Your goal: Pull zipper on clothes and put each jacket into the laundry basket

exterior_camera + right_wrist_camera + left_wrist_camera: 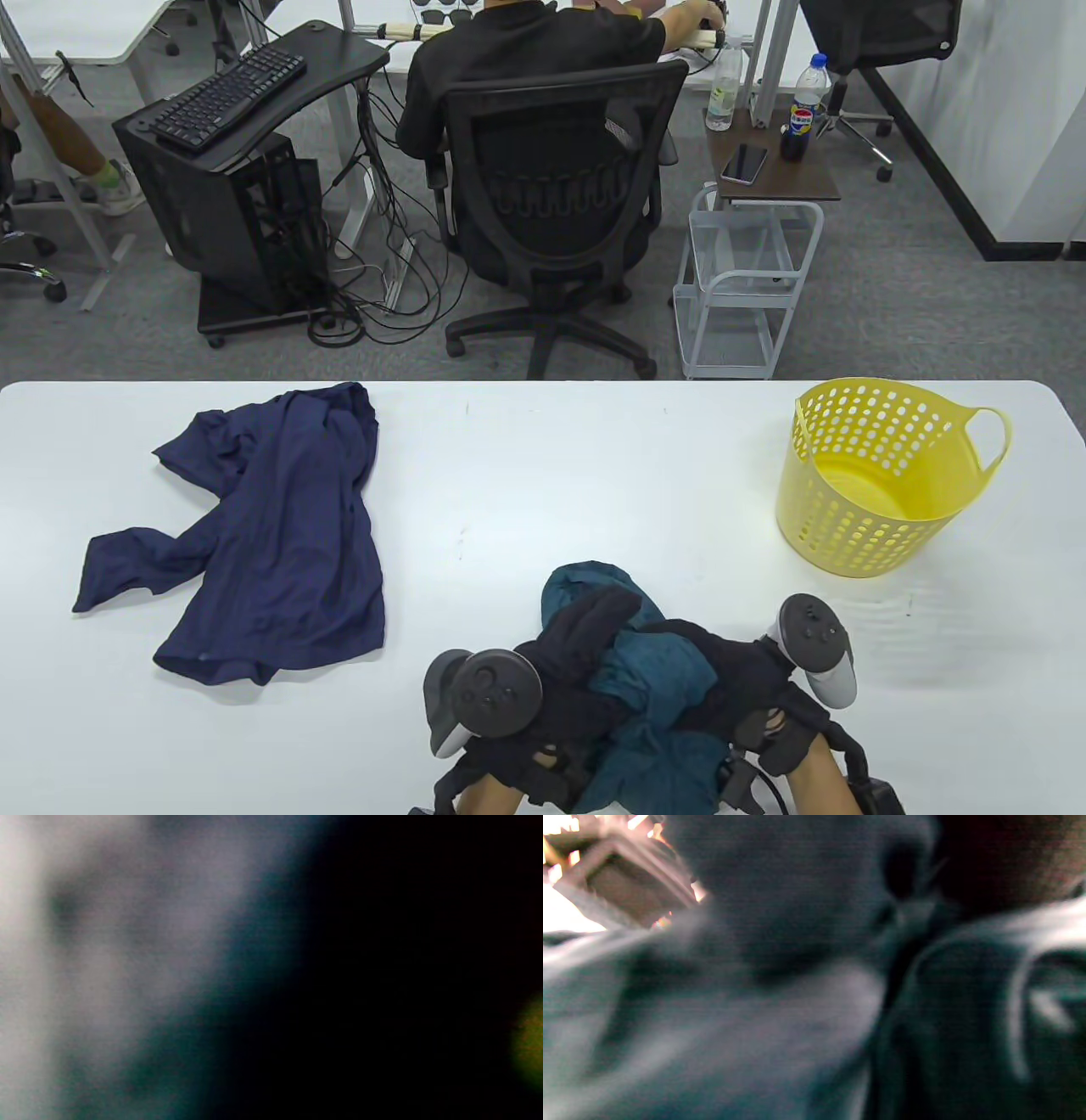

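Observation:
A teal jacket (655, 679) is bunched into a bundle at the table's near edge, right of centre. My left hand (585, 632) curls over the bundle's left and top, and my right hand (721, 664) grips it from the right. Its zipper is hidden in the folds. A navy jacket (288, 535) lies crumpled and spread out on the left of the table. The yellow perforated laundry basket (848, 526) stands upright at the back right, with nothing visible inside. The left wrist view is filled with blurred teal fabric (967, 1005). In the right wrist view only blur and dark show.
The white table (543, 475) runs the full width of the view. Beyond its far edge a person sits in an office chair (560, 195), beside a white wire cart (738, 280) and a computer desk (246, 127).

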Demonstrator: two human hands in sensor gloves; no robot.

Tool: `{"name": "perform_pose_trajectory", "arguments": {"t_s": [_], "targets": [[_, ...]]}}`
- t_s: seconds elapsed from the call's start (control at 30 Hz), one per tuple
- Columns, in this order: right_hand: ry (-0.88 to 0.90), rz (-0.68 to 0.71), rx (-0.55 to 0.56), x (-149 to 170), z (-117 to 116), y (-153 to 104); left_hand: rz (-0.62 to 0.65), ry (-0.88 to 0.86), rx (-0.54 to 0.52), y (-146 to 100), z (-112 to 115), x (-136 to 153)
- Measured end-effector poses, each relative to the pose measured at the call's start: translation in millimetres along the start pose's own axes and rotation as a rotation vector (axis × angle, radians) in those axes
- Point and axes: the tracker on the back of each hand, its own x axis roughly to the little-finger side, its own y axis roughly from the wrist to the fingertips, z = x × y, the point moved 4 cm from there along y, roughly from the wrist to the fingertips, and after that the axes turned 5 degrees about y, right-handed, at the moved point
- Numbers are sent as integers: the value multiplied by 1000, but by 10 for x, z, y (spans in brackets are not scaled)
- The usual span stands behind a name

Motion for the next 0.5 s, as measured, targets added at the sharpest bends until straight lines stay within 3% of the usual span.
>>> {"name": "perform_pose_trajectory", "arguments": {"t_s": [0.1, 0.2, 0.23, 0.33, 0.43, 0.5], "targets": [[164, 84, -41, -103, 94, -59, -38, -199, 208, 0, 131, 218], [283, 157, -153, -219, 64, -89, -15, -387, 370, 4, 333, 327], [345, 184, -221, -266, 34, -104, -18, -443, 469, -8, 443, 353], [466, 242, -324, -348, 6, -149, -25, -509, 615, -22, 706, 377], [537, 295, -242, -367, 133, -174, -14, -589, 721, -32, 876, 316], [566, 324, -123, -348, 297, -212, -6, -662, 721, -18, 919, 274]]}}
